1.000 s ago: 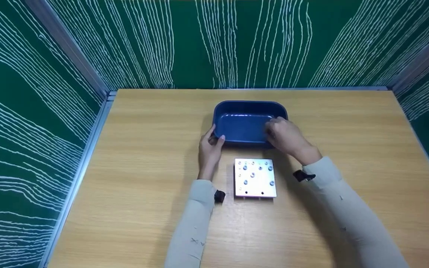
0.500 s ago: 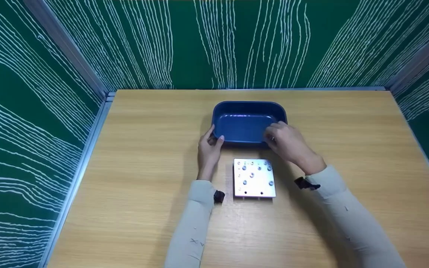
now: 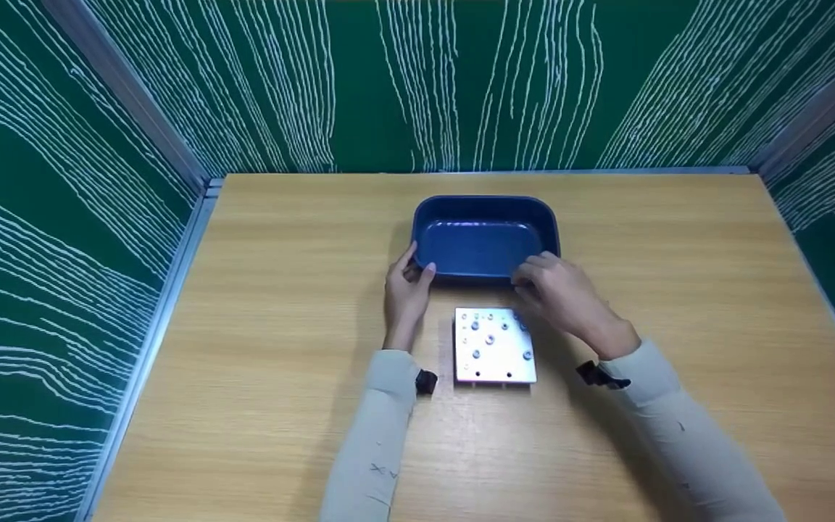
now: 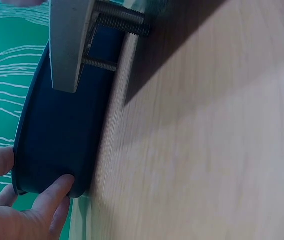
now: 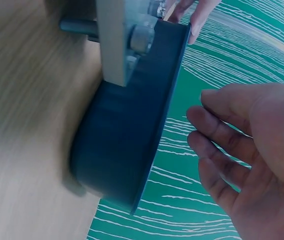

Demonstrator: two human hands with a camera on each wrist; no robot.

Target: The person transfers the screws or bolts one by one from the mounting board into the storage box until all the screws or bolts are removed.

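A dark blue rectangular tray [image 3: 475, 250] lies on the wooden table. My left hand [image 3: 408, 297] holds its near left corner, and the left wrist view shows a fingertip [image 4: 64, 181] pressed against the outer wall. Just over the tray's near right corner is my right hand [image 3: 562, 297]. Seen from the right wrist, that right hand [image 5: 252, 145] has loosely bent fingers, nothing between them, and stands apart from the tray wall [image 5: 127, 115]. Between my forearms sits a square metal plate [image 3: 497, 366] with several socket-head screws through it, threaded shanks [image 4: 117, 25] sticking out below.
The wooden table [image 3: 280, 304] carries the tray and plate. Green walls [image 3: 359, 87] with white wavy lines rise behind and at both sides, framed by metal rails [image 3: 138, 348]. The plate stands close in front of the tray.
My right hand has drawn back from inside the tray's right end toward me, to its near rim above the plate's far corner. The left hand, tray and plate stay put.
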